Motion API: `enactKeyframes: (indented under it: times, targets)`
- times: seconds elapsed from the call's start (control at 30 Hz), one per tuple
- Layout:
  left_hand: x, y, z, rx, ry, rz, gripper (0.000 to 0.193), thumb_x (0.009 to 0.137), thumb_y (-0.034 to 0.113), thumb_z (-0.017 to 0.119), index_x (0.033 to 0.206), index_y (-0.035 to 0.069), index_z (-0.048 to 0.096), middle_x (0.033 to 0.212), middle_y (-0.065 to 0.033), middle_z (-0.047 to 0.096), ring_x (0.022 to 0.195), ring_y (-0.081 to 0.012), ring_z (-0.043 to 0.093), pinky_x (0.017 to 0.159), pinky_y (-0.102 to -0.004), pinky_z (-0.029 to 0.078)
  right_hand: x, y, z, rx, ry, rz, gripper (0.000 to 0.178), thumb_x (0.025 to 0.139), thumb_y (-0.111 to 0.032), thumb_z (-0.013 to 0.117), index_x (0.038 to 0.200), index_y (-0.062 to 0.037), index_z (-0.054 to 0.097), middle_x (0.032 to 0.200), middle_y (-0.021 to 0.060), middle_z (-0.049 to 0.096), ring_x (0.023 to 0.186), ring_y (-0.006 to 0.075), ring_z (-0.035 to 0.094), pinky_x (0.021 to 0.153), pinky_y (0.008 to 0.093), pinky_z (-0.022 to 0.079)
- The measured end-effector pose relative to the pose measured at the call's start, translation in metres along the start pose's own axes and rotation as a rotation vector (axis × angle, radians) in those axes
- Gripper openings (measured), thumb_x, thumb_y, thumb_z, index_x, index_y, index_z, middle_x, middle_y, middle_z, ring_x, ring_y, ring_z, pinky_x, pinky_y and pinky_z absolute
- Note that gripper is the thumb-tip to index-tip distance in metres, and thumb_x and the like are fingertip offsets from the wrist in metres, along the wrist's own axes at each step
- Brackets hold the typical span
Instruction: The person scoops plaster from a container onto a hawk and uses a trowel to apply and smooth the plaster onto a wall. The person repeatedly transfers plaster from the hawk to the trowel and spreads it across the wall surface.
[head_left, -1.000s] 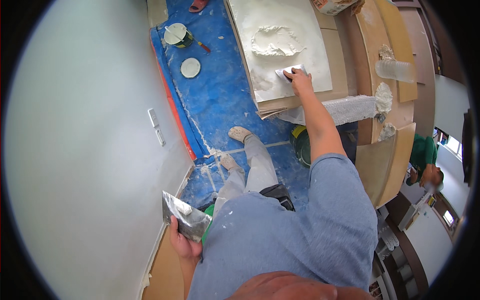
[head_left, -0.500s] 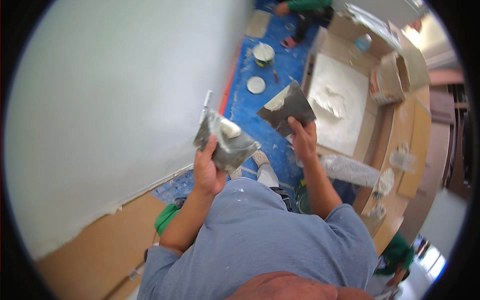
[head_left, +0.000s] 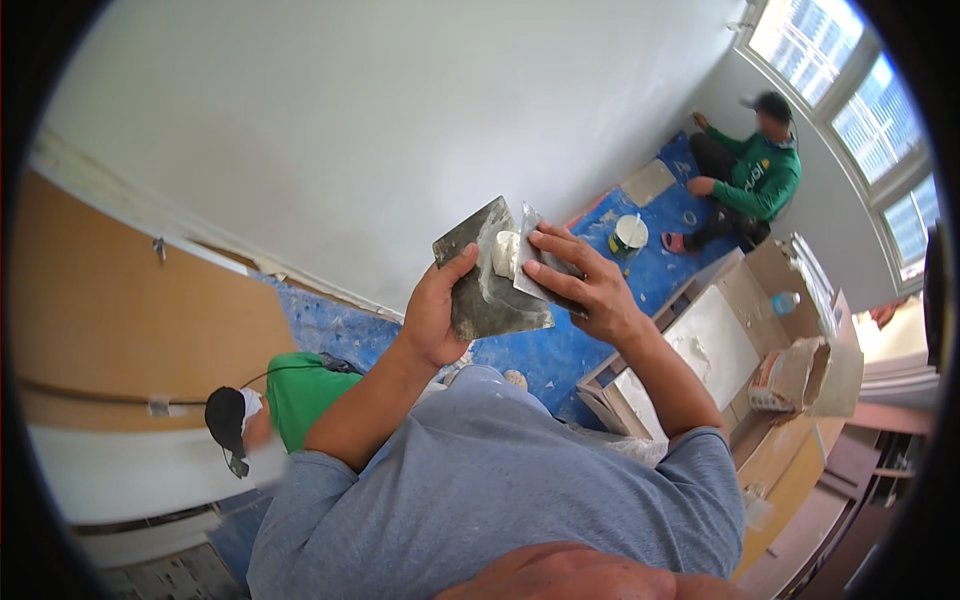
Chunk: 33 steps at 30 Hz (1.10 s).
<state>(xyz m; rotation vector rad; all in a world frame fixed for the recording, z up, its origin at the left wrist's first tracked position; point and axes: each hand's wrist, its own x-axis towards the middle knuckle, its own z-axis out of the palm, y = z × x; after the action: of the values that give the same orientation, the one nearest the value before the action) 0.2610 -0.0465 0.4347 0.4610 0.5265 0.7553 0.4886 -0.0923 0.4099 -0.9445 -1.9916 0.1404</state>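
In front of my chest, my left hand grips a flat, square grey plastering blade smeared with white putty, its thumb across the face. A thick lump of putty sits near that blade's right side. My right hand holds a second flat scraper blade, fingers spread over its face. The second blade's edge stands against or just beside the lump; whether it touches the left blade I cannot tell.
A pale wall rises ahead and left. Blue sheeting covers the floor, with a putty tub on it. A wooden tray-like box stands right. One person in green sits by the windows; another is at left.
My hands have come together, the right blade moving left to the lump on the left one. The view has swung, bringing the windows and both people in green more fully into sight.
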Motion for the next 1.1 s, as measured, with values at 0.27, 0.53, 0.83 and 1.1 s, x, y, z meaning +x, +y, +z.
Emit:
enactKeyframes:
  times: [0.27, 0.53, 0.83, 1.1]
  targets:
    - [-0.052, 0.071, -0.017, -0.06, -0.103, 0.279, 0.037, 0.102, 0.023, 0.057, 0.132, 0.002, 0.053, 0.12, -0.0121, 0.065, 0.106, -0.0256, 0.068, 0.091, -0.0429, 0.059, 0.075, -0.009, 0.006, -0.047, -0.203, 0.081, 0.063, 0.081, 0.01, 0.061, 0.134, -0.0261, 0.063, 0.14, 0.0103, 0.057, 0.134, 0.0345, 0.053, 0.115, 0.0503, 0.041]
    - [-0.127, 0.172, -0.056, 0.189, -0.068, 0.391, 0.038, 0.1, 0.016, 0.058, 0.132, -0.002, 0.051, 0.119, -0.0145, 0.064, 0.104, -0.0225, 0.069, 0.086, -0.0376, 0.061, 0.213, -0.111, 0.022, -0.217, -0.272, -0.454, 0.041, 0.078, -0.023, 0.07, 0.118, -0.031, 0.074, 0.127, 0.0, 0.066, 0.123, 0.0258, 0.06, 0.111, 0.0505, 0.038]
    - [-0.178, 0.22, -0.098, 0.186, -0.1, 0.412, 0.041, 0.099, 0.016, 0.06, 0.133, -0.004, 0.05, 0.119, -0.0143, 0.065, 0.104, -0.0219, 0.069, 0.086, -0.0368, 0.061, 0.277, -0.177, 0.082, -0.333, -0.508, -0.597, 0.043, 0.072, -0.023, 0.074, 0.113, -0.0332, 0.076, 0.123, -0.0018, 0.067, 0.121, 0.0252, 0.06, 0.109, 0.0515, 0.038]
    - [-0.211, 0.249, -0.142, 0.127, -0.042, 0.397, 0.037, 0.098, 0.015, 0.061, 0.129, -0.003, 0.055, 0.112, -0.0122, 0.068, 0.096, -0.0199, 0.071, 0.082, -0.0366, 0.061, 0.302, -0.212, 0.116, -0.302, -0.671, -0.511, 0.041, 0.075, -0.01, 0.071, 0.112, -0.025, 0.076, 0.12, 0.0019, 0.067, 0.12, 0.0252, 0.06, 0.108, 0.049, 0.038]
